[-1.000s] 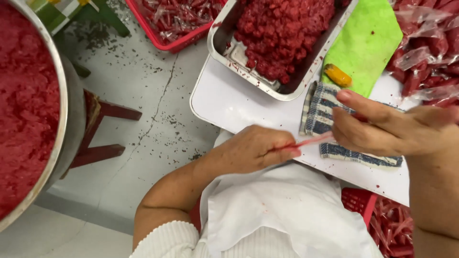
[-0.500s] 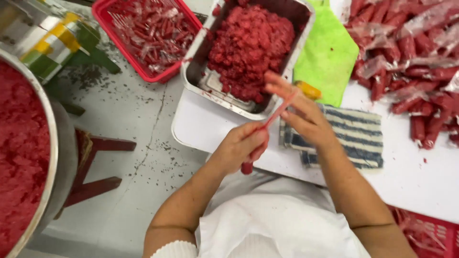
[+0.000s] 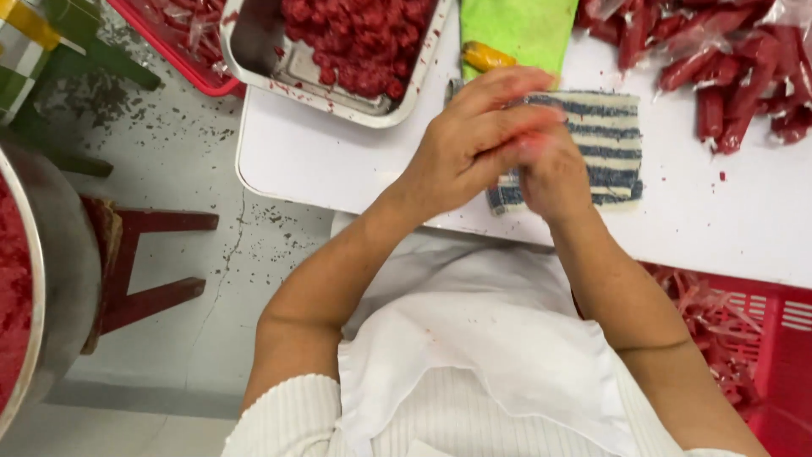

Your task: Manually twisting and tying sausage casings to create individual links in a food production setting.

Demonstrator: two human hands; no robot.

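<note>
Both hands (image 3: 507,144) pressed together, over striped cloth (image 3: 605,144), white table (image 3: 338,161)

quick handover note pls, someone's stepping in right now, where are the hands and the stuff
Left hand: closed over the right hand, above the striped cloth; what it grips is hidden.
Right hand: under the left, fingers curled; any contents are hidden.
Striped cloth: flat on the white table, just beyond the hands.
Metal tray of red minced filling: far left of the table, part emptied.
Green cloth: behind the striped one, a small orange piece at its edge.
Done: a pile of filled red sticks lies on the right of the table.
Left: filling remains in the tray and in the big metal basin on the left.
</note>
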